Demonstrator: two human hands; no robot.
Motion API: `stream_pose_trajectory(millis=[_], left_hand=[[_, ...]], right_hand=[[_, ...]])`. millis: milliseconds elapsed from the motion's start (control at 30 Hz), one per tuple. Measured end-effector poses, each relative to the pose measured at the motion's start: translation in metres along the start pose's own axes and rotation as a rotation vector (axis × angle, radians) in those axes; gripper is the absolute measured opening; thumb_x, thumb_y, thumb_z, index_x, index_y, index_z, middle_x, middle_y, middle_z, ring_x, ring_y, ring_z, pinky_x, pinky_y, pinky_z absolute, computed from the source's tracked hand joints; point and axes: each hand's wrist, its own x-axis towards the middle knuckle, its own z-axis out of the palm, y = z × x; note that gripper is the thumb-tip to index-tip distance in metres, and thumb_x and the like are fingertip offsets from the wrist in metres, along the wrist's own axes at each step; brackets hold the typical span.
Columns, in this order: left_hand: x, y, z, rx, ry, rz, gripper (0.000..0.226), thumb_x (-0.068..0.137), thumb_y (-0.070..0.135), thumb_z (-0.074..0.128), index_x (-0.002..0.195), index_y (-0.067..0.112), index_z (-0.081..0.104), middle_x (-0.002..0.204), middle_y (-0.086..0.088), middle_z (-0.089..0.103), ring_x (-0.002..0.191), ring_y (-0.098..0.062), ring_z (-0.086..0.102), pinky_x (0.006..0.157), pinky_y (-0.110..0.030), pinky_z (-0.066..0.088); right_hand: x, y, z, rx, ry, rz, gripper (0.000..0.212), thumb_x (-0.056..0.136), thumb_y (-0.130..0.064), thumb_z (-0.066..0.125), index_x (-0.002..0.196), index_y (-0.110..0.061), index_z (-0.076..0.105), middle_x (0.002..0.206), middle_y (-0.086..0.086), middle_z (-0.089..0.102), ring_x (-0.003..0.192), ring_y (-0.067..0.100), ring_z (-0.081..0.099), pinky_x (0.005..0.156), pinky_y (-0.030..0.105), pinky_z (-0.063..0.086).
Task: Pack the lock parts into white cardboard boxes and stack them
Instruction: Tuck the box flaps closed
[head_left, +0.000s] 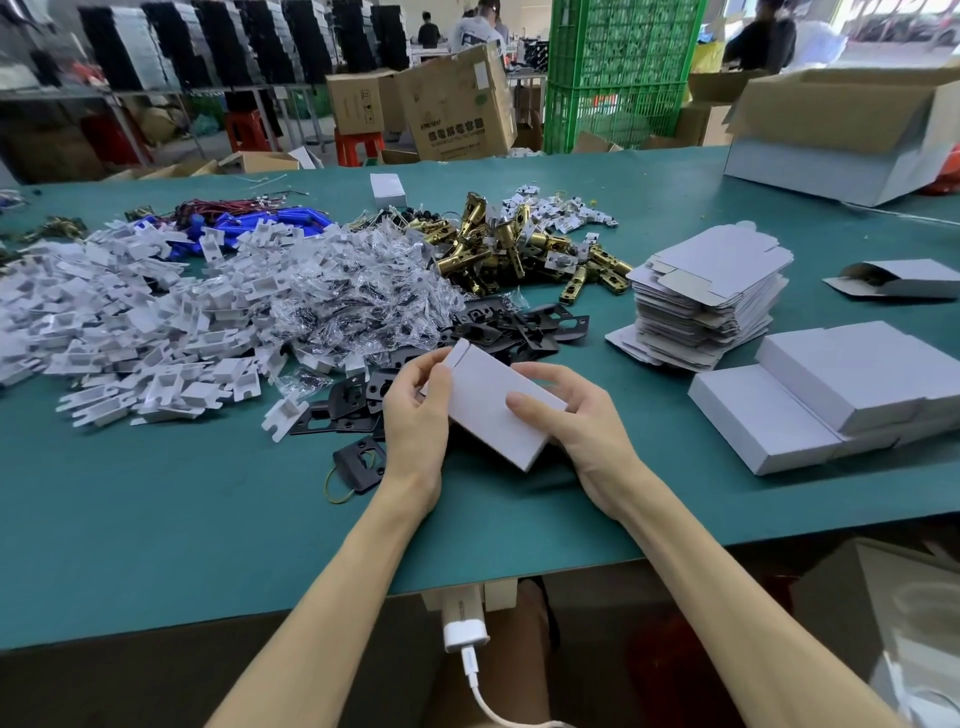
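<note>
- Above the front part of a green table (208, 519), a person holds a small white box (496, 410) in both bare hands, lifted off the surface and tilted.
- The left hand (415, 415) grips the far left end of the box, fingers curled round it beside a tuck flap that stands slightly raised.
- The right hand (576, 415) grips the near right side of the box, with the thumb lying flat on the top face and the fingers wrapped underneath.
- Just behind the box lies a scatter of flat black plates (519, 327), some partly hidden by the hands.
- Just left of the box, one black plate with a yellow rubber band (361, 462) lies apart from the others.
- Farther behind the box sits a heap of brass latches (498, 249).
- Behind and left of the box spreads a mound of small clear bags (363, 291), and beyond it, farther left, a wide pile of white plastic pieces (130, 322).
- Right of the box, closed white boxes (831, 384) are stacked in low layers.
- Behind and right of the box stands a tall stack of flat unfolded box blanks (711, 291).
- Far right of the box, a single open box (904, 278) lies on its side.
- Well behind and right of the box, a large open carton (852, 130) rests on the table.
- Below the box, under the table edge, a white charger (465, 631) hangs with its cable.
</note>
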Motion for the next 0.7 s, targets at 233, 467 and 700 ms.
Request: stream_pose_trajectory(millis=[233,467,700], left_hand=[[-0.0041,0.0037,-0.0006,0.002,-0.134,-0.043,0.018,0.086,0.032,0.070,0.099,0.023,0.077,0.100,-0.007,0.072,0.090,-0.022,0.061,0.076,-0.045,0.053],[-0.0067,0.0089,-0.0024,-0.064,-0.143,-0.065,0.017,0.077,0.044,0.080,0.073,0.029,0.074,0.083,-0.002,0.066,0.081,-0.021,0.053,0.077,-0.044,0.044],[-0.0069,0.0080,-0.0038,-0.032,-0.155,-0.026,0.009,0.084,0.034,0.077,0.076,0.030,0.074,0.082,0.000,0.066,0.083,-0.022,0.053,0.079,-0.047,0.043]], right_hand=[[-0.0025,-0.0064,-0.0021,0.266,0.222,0.063,0.050,0.069,-0.031,0.084,0.111,-0.008,0.070,0.097,0.008,0.075,0.080,0.018,0.069,0.062,0.030,0.057],[-0.0033,-0.0081,-0.0024,0.232,0.175,0.106,0.043,0.070,-0.038,0.082,0.099,-0.011,0.067,0.090,0.007,0.072,0.077,0.018,0.067,0.063,0.031,0.054],[-0.0034,-0.0067,-0.0031,0.209,0.182,0.093,0.043,0.069,-0.039,0.082,0.097,-0.011,0.066,0.092,0.010,0.071,0.079,0.021,0.066,0.063,0.033,0.053]])
